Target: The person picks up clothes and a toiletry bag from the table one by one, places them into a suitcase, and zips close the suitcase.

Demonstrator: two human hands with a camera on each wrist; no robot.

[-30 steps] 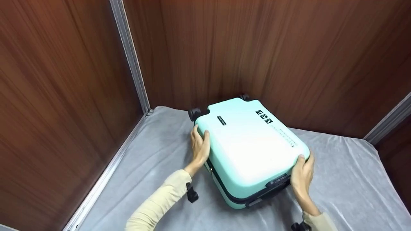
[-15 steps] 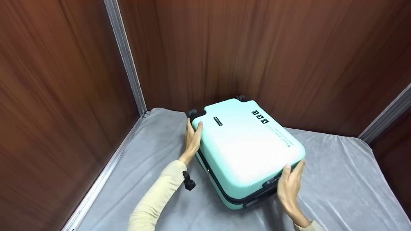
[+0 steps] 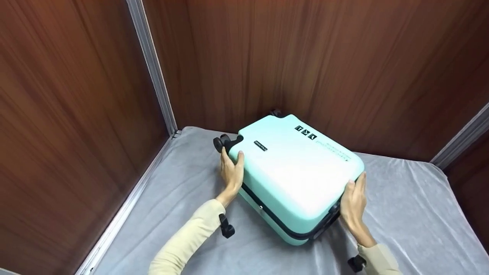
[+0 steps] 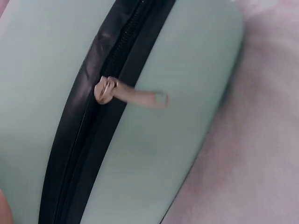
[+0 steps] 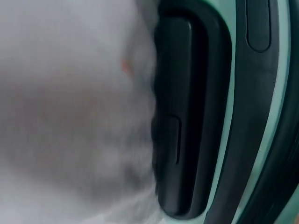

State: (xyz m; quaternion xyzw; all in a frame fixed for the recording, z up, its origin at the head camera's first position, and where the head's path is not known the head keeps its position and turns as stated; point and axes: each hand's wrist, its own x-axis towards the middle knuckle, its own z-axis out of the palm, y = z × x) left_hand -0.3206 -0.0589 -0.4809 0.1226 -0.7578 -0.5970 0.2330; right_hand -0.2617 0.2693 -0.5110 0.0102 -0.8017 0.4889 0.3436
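Note:
A mint-green hard-shell suitcase (image 3: 301, 172) lies flat on the grey cloth, its wheels toward the back wall. Against its left side, near the wheel corner, my left hand (image 3: 232, 173) presses with fairly straight fingers and the thumb at the top edge. My right hand (image 3: 353, 198) rests on the near-right corner by the handle end, fingers extended; the undersides of both hands are hidden. The left wrist view shows a metal zipper pull (image 4: 133, 94) on the dark zipper band. In the right wrist view, a black carry handle (image 5: 180, 112) fills the centre.
Grey cloth (image 3: 405, 206) covers the surface around the suitcase. A brown wood-grain panel (image 3: 298, 57) rises close behind the wheels (image 3: 219, 143). Another brown panel (image 3: 76, 126) stands on the left, with a metal post (image 3: 153, 65) at the corner.
The suitcase has turned counterclockwise, its wheel end swinging left and its near end right. Both hands have shifted with it, the right one sliding along the handle end and back toward the corner.

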